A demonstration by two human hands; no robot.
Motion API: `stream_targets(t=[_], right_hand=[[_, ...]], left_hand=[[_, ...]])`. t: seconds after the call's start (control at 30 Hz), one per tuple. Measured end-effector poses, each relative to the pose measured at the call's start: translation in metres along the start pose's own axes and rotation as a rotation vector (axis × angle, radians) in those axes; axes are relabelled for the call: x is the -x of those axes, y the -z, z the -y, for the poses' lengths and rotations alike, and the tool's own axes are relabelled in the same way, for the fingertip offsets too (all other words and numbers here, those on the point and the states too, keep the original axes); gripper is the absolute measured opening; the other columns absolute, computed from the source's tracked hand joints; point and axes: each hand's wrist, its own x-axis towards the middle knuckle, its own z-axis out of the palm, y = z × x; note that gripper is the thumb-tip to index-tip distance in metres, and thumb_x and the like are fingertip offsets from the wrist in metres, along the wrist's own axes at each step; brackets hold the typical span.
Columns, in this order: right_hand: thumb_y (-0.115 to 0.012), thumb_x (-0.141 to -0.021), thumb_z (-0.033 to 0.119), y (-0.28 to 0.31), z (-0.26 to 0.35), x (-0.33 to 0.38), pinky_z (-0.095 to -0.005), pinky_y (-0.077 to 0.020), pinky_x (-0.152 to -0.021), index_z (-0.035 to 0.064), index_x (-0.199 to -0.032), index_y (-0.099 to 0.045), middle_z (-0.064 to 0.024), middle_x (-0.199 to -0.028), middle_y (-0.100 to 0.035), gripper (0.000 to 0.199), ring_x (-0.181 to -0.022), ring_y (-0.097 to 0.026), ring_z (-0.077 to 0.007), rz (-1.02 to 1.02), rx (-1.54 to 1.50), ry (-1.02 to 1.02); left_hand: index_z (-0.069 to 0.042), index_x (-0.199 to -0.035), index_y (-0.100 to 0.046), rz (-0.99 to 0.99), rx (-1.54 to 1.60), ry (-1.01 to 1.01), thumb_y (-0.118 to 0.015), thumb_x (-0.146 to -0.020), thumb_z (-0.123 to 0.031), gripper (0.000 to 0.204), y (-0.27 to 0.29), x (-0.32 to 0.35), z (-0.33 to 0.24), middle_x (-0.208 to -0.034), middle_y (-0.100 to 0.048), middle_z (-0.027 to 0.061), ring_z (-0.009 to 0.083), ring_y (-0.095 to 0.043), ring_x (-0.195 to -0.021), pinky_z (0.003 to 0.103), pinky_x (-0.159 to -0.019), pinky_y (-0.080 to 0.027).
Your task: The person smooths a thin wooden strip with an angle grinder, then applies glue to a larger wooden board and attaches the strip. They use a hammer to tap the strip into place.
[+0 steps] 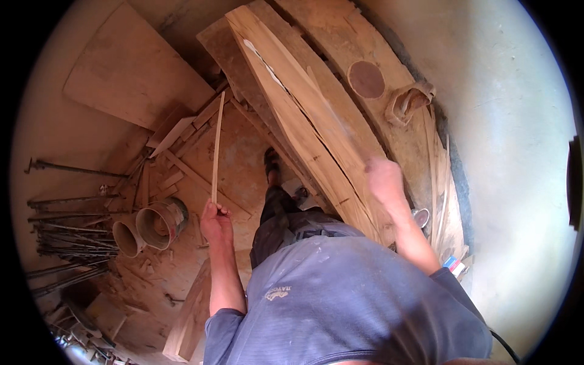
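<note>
My left hand (pixel 216 222) is closed around the lower end of a thin wooden strip (pixel 219 140), which points away from me above the floor. In front of me lies a long pale wooden plank (pixel 277 91) with a dark crack running along it. White glue-like paste (pixel 261 61) sits along the crack at the plank's far end. Over the plank's right edge, nearer to me, is my right hand (pixel 385 177). It looks curled, but motion smears its fingers, and I cannot make out anything in it.
A wooden bench (pixel 340 36) under the plank carries a round brown disc (pixel 366 79) and a crumpled bag (pixel 409 102). On the left are two buckets (pixel 159 226), several metal bar clamps (pixel 76 228), a leaning board (pixel 134 67) and scattered offcuts. A thick timber (pixel 190 313) stands near my left arm.
</note>
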Motion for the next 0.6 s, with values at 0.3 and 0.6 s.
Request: stream_targets(t=[0.3, 0.6], right_hand=[[-0.056, -0.088, 0.015, -0.011, -0.199, -0.043, -0.0534, -0.0535, -0.085, 0.0078, -0.102, -0.074, -0.0249, -0.102, -0.071, 0.024, -0.101, -0.068, -0.0454, -0.138, -0.021, -0.512], [-0.054, -0.093, 0.015, -0.015, -0.228, -0.157, -0.048, -0.058, -0.084, 0.0032, -0.103, -0.076, -0.0224, -0.106, -0.074, 0.026, -0.1, -0.072, -0.0374, 0.09, 0.476, -0.321]], left_hand=[[-0.003, -0.119, -0.058, 0.061, -0.014, 0.042, -0.061, -0.097, -0.006, 0.022, 0.023, -0.014, 0.014, -0.087, -0.059, 0.0039, 0.0167, -0.054, -0.075, 0.033, -0.07, -0.046], [0.0, -0.13, -0.053, 0.04, -0.108, -0.022, -0.058, -0.101, -0.009, 0.031, -0.01, 0.009, -0.008, -0.088, -0.059, 0.0052, 0.0184, -0.054, -0.077, 0.034, -0.074, -0.046]])
